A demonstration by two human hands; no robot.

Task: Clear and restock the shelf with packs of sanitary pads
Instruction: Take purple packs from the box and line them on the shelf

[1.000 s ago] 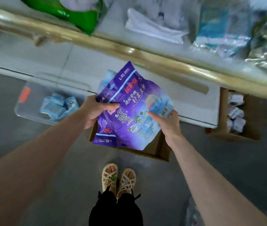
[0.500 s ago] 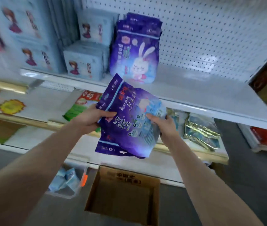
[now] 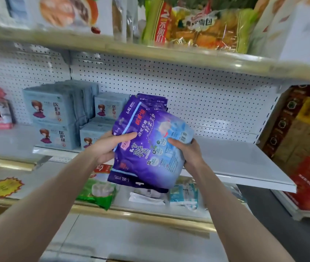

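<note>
Biggest thing here is the white shelf [image 3: 245,161], whose surface shows well out to the right of the right hand. My guess is that stretch is where the restock goes. Left of the left hand are the blue-grey packs [image 3: 50,112]. I count four printed fronts, two over two, plus more lined up behind that I can't count, all stood face-out, presumably so shoppers can read the label. Straight beyond the hands there's the purple stock [image 3: 153,101] standing against the pegboard [image 3: 216,103]. That's at least one pack, likely a few, but it's mostly hidden. Then the actual task item: one purple pack [image 3: 150,154], up in the air in front of the shelf edge, tilted, not resting on anything. The left hand [image 3: 108,146] grips its left edge with the thumb laid across the front. The right hand [image 3: 190,154] is curled round the right edge just under the barcode. Two hands makes sense to me since the bag looks soft and floppy, and holding both edges should let them square it up beside its purple mates.
</note>
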